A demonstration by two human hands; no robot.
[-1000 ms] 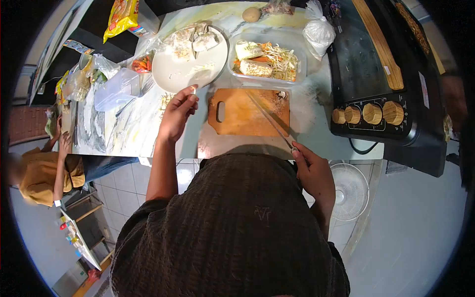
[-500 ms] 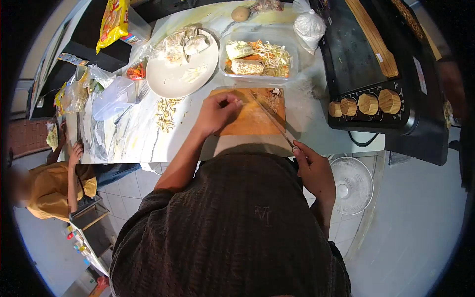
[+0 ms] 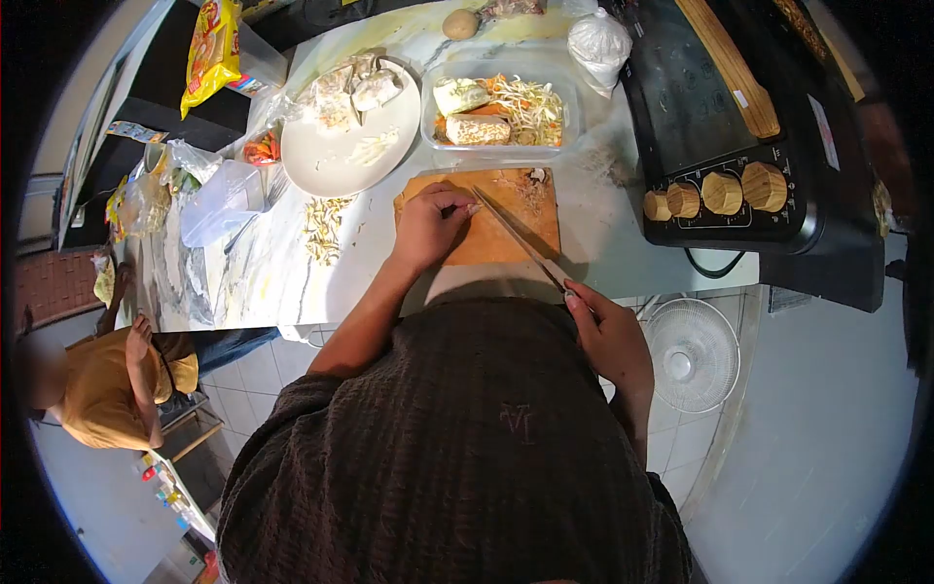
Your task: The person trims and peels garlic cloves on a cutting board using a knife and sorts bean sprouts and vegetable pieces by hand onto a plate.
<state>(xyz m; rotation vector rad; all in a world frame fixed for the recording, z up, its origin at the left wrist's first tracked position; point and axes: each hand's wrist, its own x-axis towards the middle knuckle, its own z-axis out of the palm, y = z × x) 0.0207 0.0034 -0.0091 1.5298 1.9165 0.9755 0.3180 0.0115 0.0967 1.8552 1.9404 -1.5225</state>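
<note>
My left hand (image 3: 428,226) rests over the left part of the wooden cutting board (image 3: 516,243), its thumb and fingertips pinched on a small pale piece (image 3: 474,207) too small to name. In my right hand (image 3: 615,339) is a knife (image 3: 516,234), gripped by its handle at the front edge of the counter. The blade slants up and left across the board, its tip close to the left fingertips. Small scraps (image 3: 536,176) lie at the board's upper right corner. Left of the board is a scatter of thin brownish-yellow bits (image 3: 326,232).
Behind the board stand a plastic container (image 3: 498,148) of sprouts and carrot and a large plate (image 3: 321,180) with pale food. A black griddle (image 3: 700,107) with wooden knobs is at right. Another person (image 3: 112,389) is at far left; a fan (image 3: 691,355) stands below.
The view has shifted slightly. The knife tip has moved left, nearer to my left fingertips, and my right hand has moved a little left. The other person's hand and body have shifted slightly.
</note>
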